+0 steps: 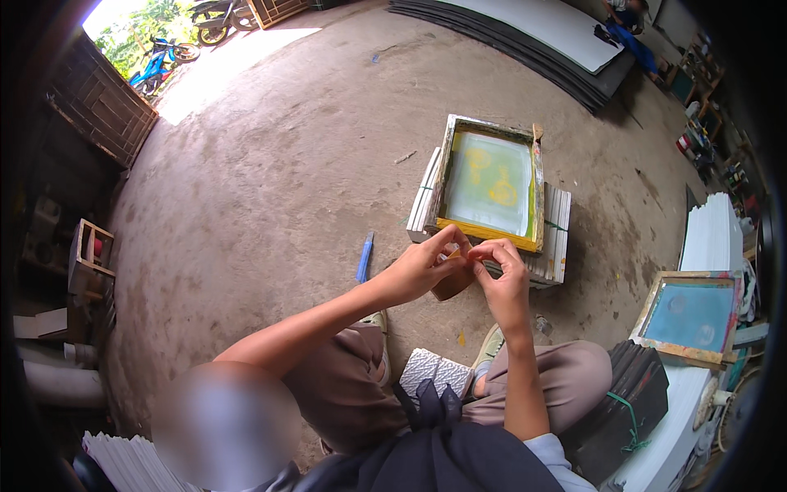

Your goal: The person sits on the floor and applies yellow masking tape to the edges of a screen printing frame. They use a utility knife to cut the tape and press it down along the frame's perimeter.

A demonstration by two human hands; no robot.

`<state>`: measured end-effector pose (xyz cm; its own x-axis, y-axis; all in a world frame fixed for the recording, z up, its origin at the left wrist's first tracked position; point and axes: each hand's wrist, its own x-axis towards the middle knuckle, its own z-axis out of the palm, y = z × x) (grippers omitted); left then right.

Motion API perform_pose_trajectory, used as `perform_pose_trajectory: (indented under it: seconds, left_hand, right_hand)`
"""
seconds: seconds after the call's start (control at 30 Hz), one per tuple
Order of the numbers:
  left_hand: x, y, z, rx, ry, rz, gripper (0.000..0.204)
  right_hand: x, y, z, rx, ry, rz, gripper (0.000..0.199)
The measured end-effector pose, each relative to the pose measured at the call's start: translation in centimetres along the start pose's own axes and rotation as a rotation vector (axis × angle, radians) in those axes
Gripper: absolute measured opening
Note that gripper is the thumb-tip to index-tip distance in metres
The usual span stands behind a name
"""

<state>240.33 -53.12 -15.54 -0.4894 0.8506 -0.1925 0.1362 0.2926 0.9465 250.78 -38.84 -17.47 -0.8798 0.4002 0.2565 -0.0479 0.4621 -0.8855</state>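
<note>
In front of my knees, both hands meet at the near edge of a screen-printing frame [538, 193]. My left hand [428, 261] is closed, its fingertips at a brown, rounded thing [453, 284] that looks like a roll of tape and hangs below them. The fingers of my right hand [503, 277] are pinched together close by, at a small orange-brown edge that may be part of the same roll. What exactly lies between the fingertips is too small to make out. The wooden frame's mesh is pale green with yellow marks.
The frame rests on stacked white boards [557, 238] tied with green string. A blue box cutter [365, 258] lies on the floor at left. A second screen frame [687, 316] with blue mesh stands right, beside dark bundled sheets [623, 410]. A person [627, 25] sits far right.
</note>
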Motion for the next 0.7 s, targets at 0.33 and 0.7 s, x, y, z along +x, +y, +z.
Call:
perform_pose_trajectory:
  seconds: [0.33, 0.7]
  left_hand:
    - [-1.1, -0.8, -1.6, 0.327, -0.013, 0.215, 0.045]
    - [-1.6, -0.4, -2.0, 0.754, 0.248, -0.033, 0.054]
  right_hand:
    - [1.0, 3.6, -0.6, 0.018, 0.235, 0.155, 0.019]
    - [0.3, 1.1, 1.6, -0.198, 0.260, 0.066, 0.016]
